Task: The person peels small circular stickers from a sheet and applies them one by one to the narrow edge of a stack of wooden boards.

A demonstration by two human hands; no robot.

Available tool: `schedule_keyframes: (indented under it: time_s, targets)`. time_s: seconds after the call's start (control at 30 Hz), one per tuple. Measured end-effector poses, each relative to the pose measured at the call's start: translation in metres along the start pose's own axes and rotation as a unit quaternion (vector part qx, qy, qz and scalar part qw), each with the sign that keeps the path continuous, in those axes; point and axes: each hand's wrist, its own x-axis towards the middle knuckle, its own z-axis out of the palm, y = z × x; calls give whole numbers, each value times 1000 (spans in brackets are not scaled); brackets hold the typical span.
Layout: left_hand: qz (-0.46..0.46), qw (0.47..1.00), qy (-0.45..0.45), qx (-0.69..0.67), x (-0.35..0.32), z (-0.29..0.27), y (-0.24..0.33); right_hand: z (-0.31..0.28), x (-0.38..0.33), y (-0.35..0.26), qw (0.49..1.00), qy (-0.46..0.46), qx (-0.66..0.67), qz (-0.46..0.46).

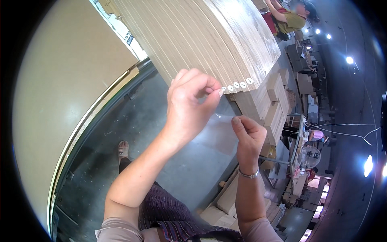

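A stack of pale wood-grain panels [181, 44] stands in front of me with its edges facing me. Several small round white stickers [243, 84] sit in a row along its near right corner. My left hand [187, 101] is at that corner, thumb and forefinger pinched on another round white sticker [222, 91], touching or almost touching the panel edge. Lower and to the right, my right hand [250, 139] pinches a see-through sheet [219, 131] by its edge. The sheet hangs between my two hands, and its outline is faint.
A large tan board [76, 68] lies on a dark-framed table at the left. More wooden pieces [274, 109] are piled beyond the stack. A person [292, 20] works at the far upper right. A fan [310, 156] and benches stand farther right. Grey floor [141, 105] lies below.
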Motion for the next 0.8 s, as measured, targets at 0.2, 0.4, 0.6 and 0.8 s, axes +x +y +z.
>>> schedule_keyframes:
  time_s: [0.2,0.4,0.6,0.8]
  targets:
    - [-35,998,-18,-48,-7,-8,3,-4,-2,0,1000,-9,-3,-4]
    - [-139,983,-26,-114,-16,-18,8,-8,-9,-3,999,-28,38,-5]
    - [-143,981,-26,-127,-26,-32,19,-18,-16,-12,996,-61,43,-42]
    - [-184,973,-1,-141,-42,-61,38,-32,-26,-21,990,-96,10,-107]
